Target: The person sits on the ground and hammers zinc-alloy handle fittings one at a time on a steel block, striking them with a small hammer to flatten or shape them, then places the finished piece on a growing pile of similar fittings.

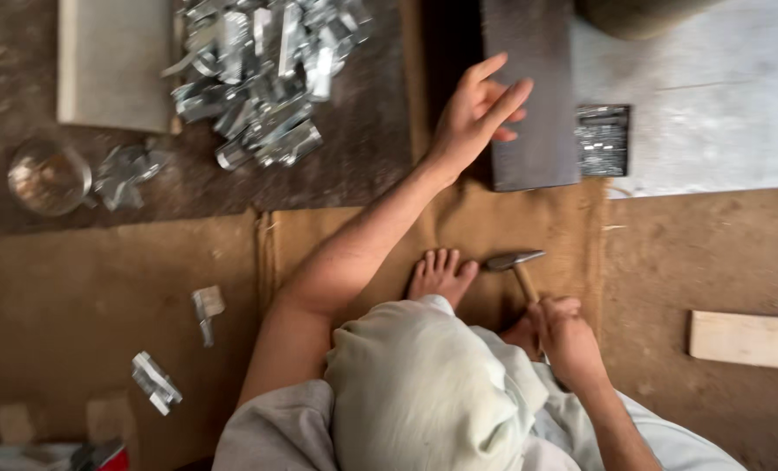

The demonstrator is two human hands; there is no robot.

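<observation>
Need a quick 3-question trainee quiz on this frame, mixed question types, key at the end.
1. True or false: the right hand holds the hammer by its wooden handle.
2. What does the left hand reach over? A) the pile of metal pieces B) the dark slab C) the wooden plank
3. Fill in: the round glass jar sits to the ___ of the metal pile in the picture.

Key: 1 true. 2 B. 3 left.
</observation>
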